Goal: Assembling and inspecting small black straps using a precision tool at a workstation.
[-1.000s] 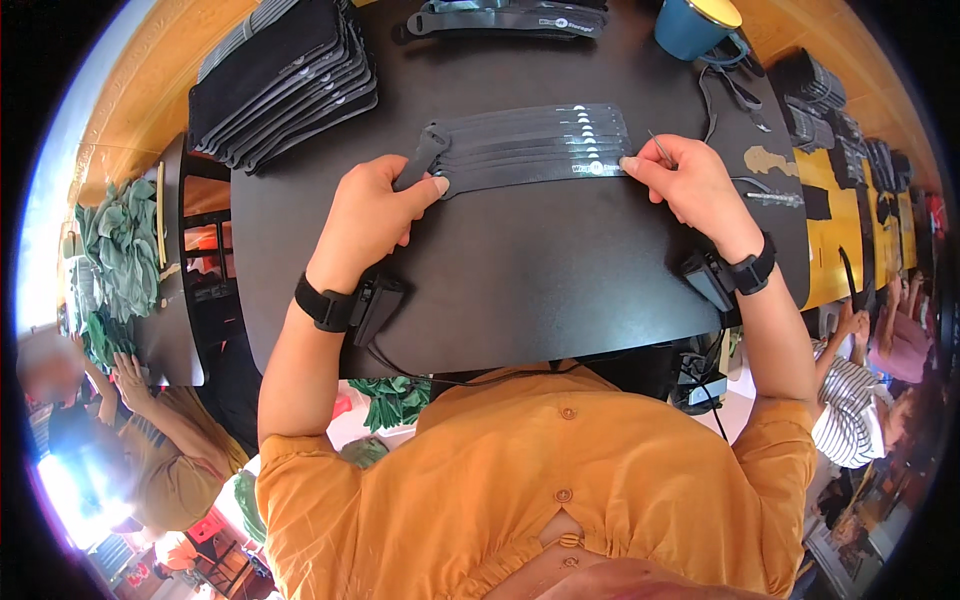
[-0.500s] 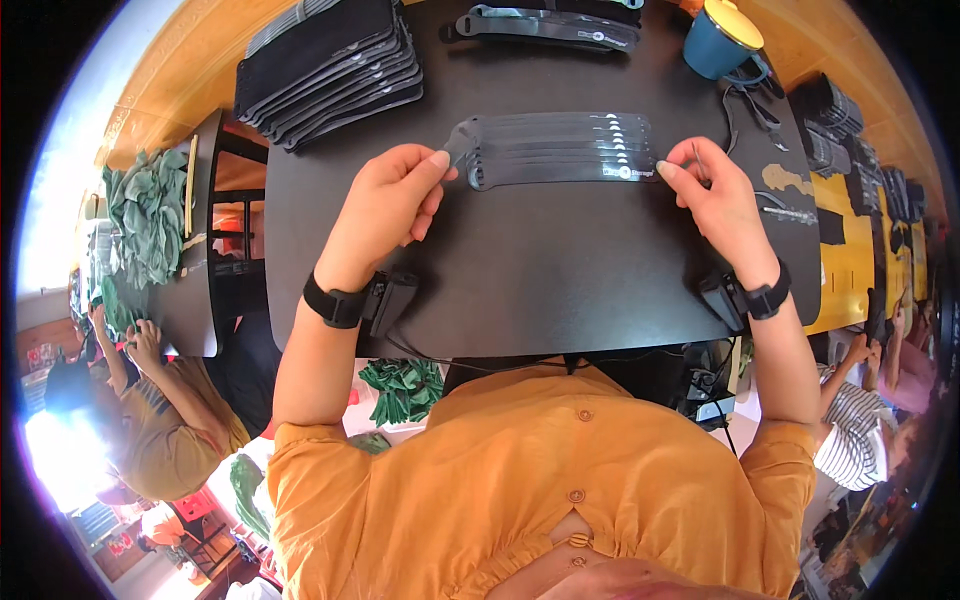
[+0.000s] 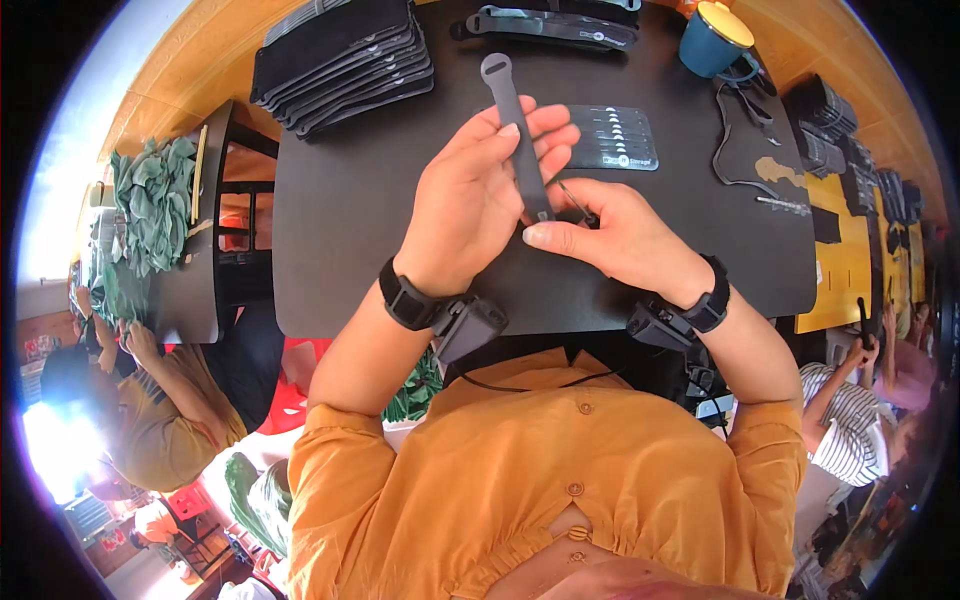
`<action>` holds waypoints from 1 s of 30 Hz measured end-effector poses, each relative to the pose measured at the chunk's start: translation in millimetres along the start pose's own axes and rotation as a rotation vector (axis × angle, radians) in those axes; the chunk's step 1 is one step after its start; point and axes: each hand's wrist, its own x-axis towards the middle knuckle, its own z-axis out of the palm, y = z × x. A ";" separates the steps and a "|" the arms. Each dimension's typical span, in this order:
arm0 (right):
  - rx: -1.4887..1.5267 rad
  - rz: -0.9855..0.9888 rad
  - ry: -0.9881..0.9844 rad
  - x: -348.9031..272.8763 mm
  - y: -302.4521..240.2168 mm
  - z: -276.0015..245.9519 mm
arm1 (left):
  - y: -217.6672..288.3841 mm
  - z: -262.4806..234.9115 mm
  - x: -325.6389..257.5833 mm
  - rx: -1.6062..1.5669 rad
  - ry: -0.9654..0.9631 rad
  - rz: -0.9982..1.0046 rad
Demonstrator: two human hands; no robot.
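Note:
A dark grey strap [image 3: 527,170] with a rounded, slotted end stands slanted above the table, in front of me. My left hand [image 3: 462,190] is closed on it, thumb pressed against its face and fingers behind. At the strap's lower end, the thumb and fingers of my right hand [image 3: 630,235] pinch it. A slim, dark pointed tool [image 3: 577,203] also sits in my right hand; its kind is not clear. Beyond my hands lies a row of overlapping straps [image 3: 620,140] with pale printing, its left part hidden by my left hand.
A tall stack of black straps [image 3: 345,75] stands at the back left of the dark table [image 3: 350,240], another bundle [image 3: 555,28] at the back middle. A blue mug [image 3: 712,50] with a yellow lid and a loose cord [image 3: 722,150] are right. Co-workers sit on both sides.
Both hands have come together at the middle. My left hand has lifted a strap off the row and turned it upright; my right hand has moved left onto its lower end.

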 end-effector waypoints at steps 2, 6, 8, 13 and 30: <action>0.024 0.161 -0.135 1.6 6.7 -3.1 | -2.5 -3.5 5.2 -0.066 0.003 0.080; 0.215 0.230 -0.127 -6.7 0.1 -10.4 | 6.9 -15.2 3.4 0.060 0.054 0.123; 0.219 0.312 -0.141 -10.5 -0.8 -19.5 | 12.6 -20.0 1.7 0.208 0.093 0.114; 0.142 0.371 -0.125 -19.1 -0.8 -38.8 | 22.2 -36.0 1.4 0.430 0.145 0.133; -0.149 0.478 0.189 -22.4 31.0 -95.9 | 34.0 -56.2 12.7 1.196 0.150 -0.209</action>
